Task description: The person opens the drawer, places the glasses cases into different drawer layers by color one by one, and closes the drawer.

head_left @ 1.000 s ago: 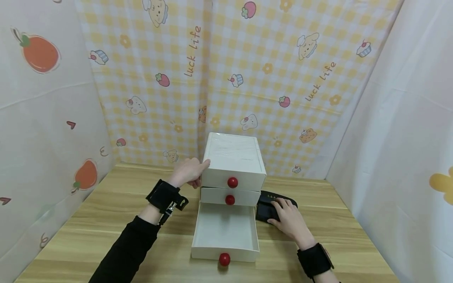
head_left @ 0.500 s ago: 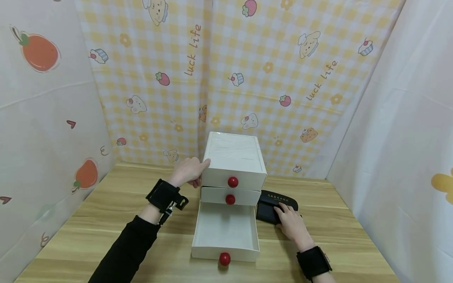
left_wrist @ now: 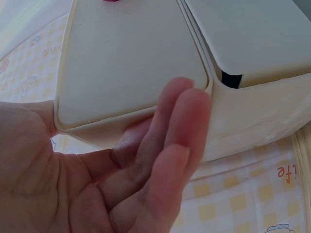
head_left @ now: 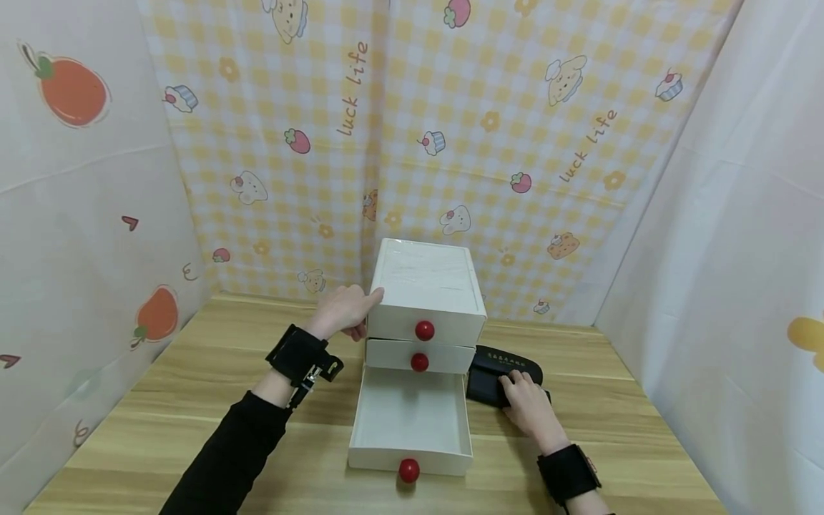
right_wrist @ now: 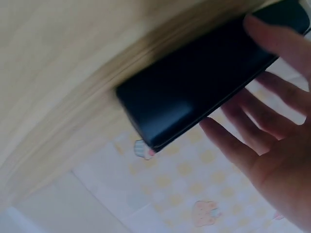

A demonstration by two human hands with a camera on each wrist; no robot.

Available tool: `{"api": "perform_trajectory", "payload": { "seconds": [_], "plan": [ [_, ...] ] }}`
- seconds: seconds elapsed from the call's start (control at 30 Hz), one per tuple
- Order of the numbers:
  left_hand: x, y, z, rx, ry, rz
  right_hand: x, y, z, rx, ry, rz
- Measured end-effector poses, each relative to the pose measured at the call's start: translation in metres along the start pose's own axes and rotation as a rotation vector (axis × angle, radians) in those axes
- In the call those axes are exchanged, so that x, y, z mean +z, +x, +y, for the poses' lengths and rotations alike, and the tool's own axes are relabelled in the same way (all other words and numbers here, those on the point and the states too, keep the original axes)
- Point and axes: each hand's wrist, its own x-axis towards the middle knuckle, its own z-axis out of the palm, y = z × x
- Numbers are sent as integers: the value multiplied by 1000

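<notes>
A white drawer cabinet with red round knobs stands on the table. Its bottom drawer is pulled out, with nothing seen inside; the middle one sticks out slightly. My left hand holds the cabinet's upper left edge, thumb on top and the other fingers loosely bent by the side wall. To the right of the cabinet lies a black glasses case with gold lettering on its flap. My right hand grips the case at its right part. In the right wrist view the thumb lies across one face, fingertips at the opposite edge.
The wooden table has a patterned yellow-checked curtain behind it. White cloth hangs along the right side and more, with printed fruit, along the left. The pulled-out drawer's red knob juts toward the near side.
My right hand has shifted right along the glasses case, off the flap, so the gold lettering shows more. The left hand and the cabinet keep their places.
</notes>
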Motion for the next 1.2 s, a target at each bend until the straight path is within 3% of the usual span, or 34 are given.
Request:
{"api": "perform_trajectory", "payload": {
  "seconds": [0.27, 0.5, 0.87, 1.2],
  "plan": [
    [-1, 1, 0, -2, 11, -4, 8, 4, 18, -39, 79, 29],
    [-1, 1, -1, 3, 4, -5, 7, 2, 18, -44, 115, 56],
    [1, 1, -1, -5, -10, -6, -35, -6, 11, 5, 199, -7],
    [1, -1, 0, -9, -13, -3, -77, -9, -10, -134, 142, 65]
  ]
}}
